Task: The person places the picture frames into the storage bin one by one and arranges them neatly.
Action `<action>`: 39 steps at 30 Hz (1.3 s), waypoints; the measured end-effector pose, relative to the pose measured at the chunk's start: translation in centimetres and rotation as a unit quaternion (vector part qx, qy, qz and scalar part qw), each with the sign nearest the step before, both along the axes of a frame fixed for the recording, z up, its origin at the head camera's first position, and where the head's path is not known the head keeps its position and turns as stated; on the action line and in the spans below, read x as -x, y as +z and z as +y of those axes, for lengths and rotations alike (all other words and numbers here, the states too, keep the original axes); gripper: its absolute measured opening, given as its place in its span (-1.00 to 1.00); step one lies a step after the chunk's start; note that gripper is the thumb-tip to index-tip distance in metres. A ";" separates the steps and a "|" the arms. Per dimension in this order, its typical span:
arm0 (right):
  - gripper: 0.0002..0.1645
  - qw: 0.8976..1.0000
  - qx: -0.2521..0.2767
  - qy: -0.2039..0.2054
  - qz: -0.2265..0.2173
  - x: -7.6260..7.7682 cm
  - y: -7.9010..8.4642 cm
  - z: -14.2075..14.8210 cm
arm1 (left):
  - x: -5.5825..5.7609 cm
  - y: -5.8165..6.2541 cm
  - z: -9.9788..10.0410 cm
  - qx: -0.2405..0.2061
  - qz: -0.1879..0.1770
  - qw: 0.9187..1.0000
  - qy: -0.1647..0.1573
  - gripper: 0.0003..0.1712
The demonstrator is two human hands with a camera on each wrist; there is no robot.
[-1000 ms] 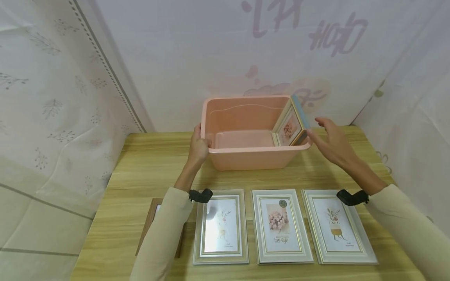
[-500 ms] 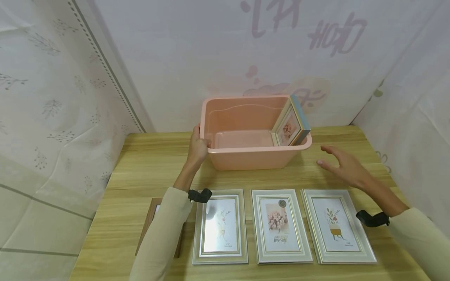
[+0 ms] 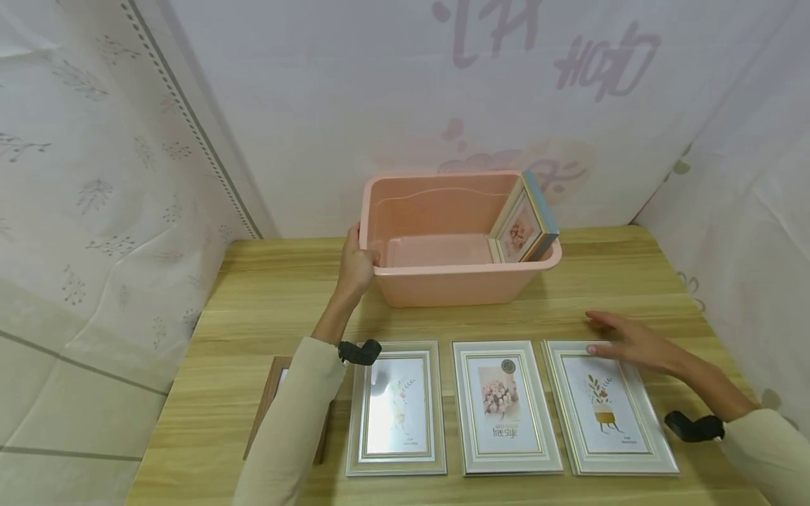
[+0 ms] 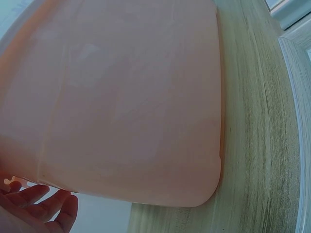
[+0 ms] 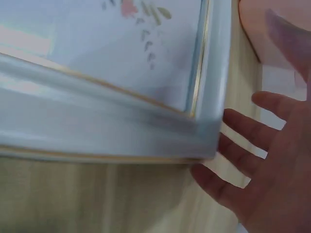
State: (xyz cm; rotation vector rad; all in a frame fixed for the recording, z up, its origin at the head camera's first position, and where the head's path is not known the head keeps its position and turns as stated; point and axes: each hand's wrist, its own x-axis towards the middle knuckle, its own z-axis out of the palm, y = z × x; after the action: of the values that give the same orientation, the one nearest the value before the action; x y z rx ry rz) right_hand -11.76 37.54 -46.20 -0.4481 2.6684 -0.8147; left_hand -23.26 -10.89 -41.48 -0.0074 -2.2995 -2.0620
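My left hand (image 3: 358,266) grips the left rim of a pink plastic bin (image 3: 449,287), thumb over the edge. In the left wrist view its curled fingers (image 4: 63,213) show at the lower left, beside the bin's wall (image 4: 121,97). Picture frames (image 3: 520,230) lean upright against the bin's right end, the front one printed with pink flowers. With fingers spread, my right hand (image 3: 642,348) hovers at the top edge of a white picture frame (image 3: 604,414) with a plant print. In the right wrist view the fingertips are close to that frame's corner (image 5: 204,136); contact is unclear.
Another white picture frame (image 3: 506,414) with a flower print lies in the middle of the row. To its left is a silvery-beige picture frame (image 3: 405,467). A brown picture frame (image 3: 262,411) lies partly beneath my left sleeve. White printed cloth (image 3: 304,126) hangs behind the wooden table (image 3: 253,295).
My right hand has left the bin's right end and come down toward me, to the right-hand white picture frame. My left hand and the bin have stayed in place.
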 end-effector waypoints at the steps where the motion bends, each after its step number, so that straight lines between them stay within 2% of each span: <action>1: -0.06 1.000 0.002 0.001 -0.002 -0.1 -0.2 0.2 | 0.0 0.0 0.0 -0.001 0.000 1.000 -0.001 -0.06; 4: -0.09 1.000 0.000 0.010 0.010 -0.3 -0.7 0.8 | 0.0 0.0 -0.1 -0.003 -0.004 1.000 -0.006 -0.07; 7: -0.14 0.999 -0.011 0.029 0.042 -0.5 -1.3 1.3 | -0.1 0.1 -0.2 -0.005 -0.005 1.000 -0.009 -0.08; 9: -0.20 0.997 -0.022 0.039 0.067 -0.5 -1.7 1.5 | -0.1 0.1 -0.2 -0.006 -0.007 1.000 -0.009 -0.08; 12: -0.33 0.996 -0.024 0.040 0.079 -0.5 -2.1 1.6 | -0.1 0.1 -0.1 -0.006 -0.005 1.000 -0.006 -0.08; 17: -0.65 0.996 0.001 0.018 0.084 -0.3 -2.7 1.8 | -0.1 0.1 0.0 -0.007 -0.002 1.000 -0.004 -0.09; 22: -0.69 0.993 0.039 0.048 0.101 -0.2 -2.7 2.2 | 0.0 0.2 0.2 -0.009 -0.002 1.000 -0.006 -0.08; 25: -0.71 0.992 0.073 0.070 0.076 -0.2 -2.2 2.5 | 0.0 0.2 0.3 -0.007 -0.004 1.000 -0.006 -0.09; 30: -0.77 0.991 0.110 0.079 0.001 0.0 -1.0 3.1 | -0.1 0.3 0.2 -0.006 -0.004 1.000 -0.003 -0.10; 34: -0.75 0.991 0.115 0.057 -0.042 0.2 0.0 3.6 | -0.1 0.3 0.1 -0.010 -0.002 1.000 -0.005 -0.10; 39: -0.63 0.990 0.116 0.034 -0.069 0.4 1.8 4.3 | 0.0 0.3 0.1 -0.017 -0.006 1.000 -0.007 -0.10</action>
State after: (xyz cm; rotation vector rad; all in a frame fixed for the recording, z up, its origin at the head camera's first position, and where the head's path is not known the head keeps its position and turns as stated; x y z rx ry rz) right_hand -12.20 41.84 -44.42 -0.5157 2.4273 -1.0997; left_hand -23.24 -10.82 -41.21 -0.0117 -2.2767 -2.1137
